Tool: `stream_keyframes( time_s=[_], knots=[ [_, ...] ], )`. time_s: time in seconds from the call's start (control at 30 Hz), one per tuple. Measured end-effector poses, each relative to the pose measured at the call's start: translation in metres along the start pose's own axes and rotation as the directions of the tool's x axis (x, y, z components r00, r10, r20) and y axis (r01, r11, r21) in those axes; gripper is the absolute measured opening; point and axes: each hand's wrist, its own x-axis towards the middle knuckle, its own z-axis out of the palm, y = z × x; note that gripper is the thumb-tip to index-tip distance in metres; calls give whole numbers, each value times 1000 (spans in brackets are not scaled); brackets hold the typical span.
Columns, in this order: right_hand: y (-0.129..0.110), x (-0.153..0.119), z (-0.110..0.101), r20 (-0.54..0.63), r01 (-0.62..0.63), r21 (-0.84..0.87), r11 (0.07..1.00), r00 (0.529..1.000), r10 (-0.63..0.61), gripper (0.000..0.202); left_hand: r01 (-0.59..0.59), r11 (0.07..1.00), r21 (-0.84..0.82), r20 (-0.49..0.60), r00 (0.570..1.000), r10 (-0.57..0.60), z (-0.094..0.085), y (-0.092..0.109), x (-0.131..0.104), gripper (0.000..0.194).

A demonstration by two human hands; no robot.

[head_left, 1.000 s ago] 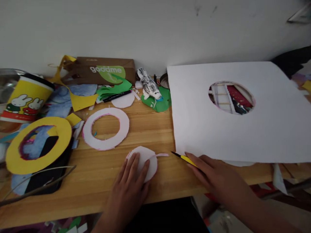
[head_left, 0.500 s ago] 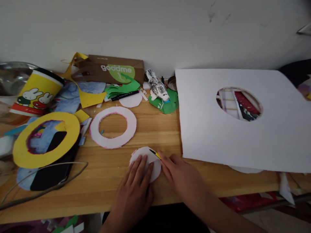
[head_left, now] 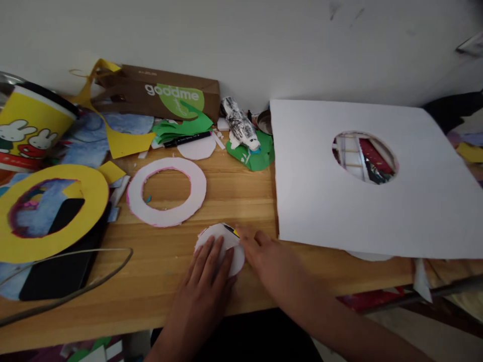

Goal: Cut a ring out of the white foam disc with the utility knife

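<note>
A round white foam-board disc [head_left: 237, 261] with pinkish edges lies on the table near its front edge. Spread flat across it, the fingers of my left hand [head_left: 207, 274] press it down. My right hand [head_left: 264, 256] is closed around a small yellow craft knife [head_left: 236, 233], most of it hidden in the fingers. Its dark blade lies along the disc's upper right part. Just up and left of the disc rests a white ring [head_left: 168, 217] with pink marks on its inner edge.
A large white board [head_left: 305, 201] with an oval hole covers the right side. At left are a yellow ring [head_left: 90, 188], a black phone [head_left: 56, 276], a cable [head_left: 109, 279] and a rabbit-print cup [head_left: 33, 125]. Behind stand a brown box [head_left: 132, 85], a marker [head_left: 188, 139] and green scraps [head_left: 264, 156].
The camera view has shifted slightly, moving most things left and up. The craft knife stays at the disc's upper right, with its blade now closer to the rim. My left hand remains on the disc.
</note>
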Motion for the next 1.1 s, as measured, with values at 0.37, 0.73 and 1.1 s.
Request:
stream_keyframes(
  time_s=[0.37, 0.73, 1.1],
  knots=[
    [7, -23, 5, 65, -20, 10, 1000, 998, 20, 77, 11, 997, 78, -21, 1000, -9, 2, 5, 1, 53],
    [34, -91, 38, -55, -43, 101, 994, 997, 49, 70, -7, 991, 133, -71, 997, 17, -5, 5, 10, 49],
    [5, -87, 16, -390, -18, 498, 867, 888, 243, 58, 76, 984, 161, 3, 997, -78, -25, 14, 21, 63]
  ],
)
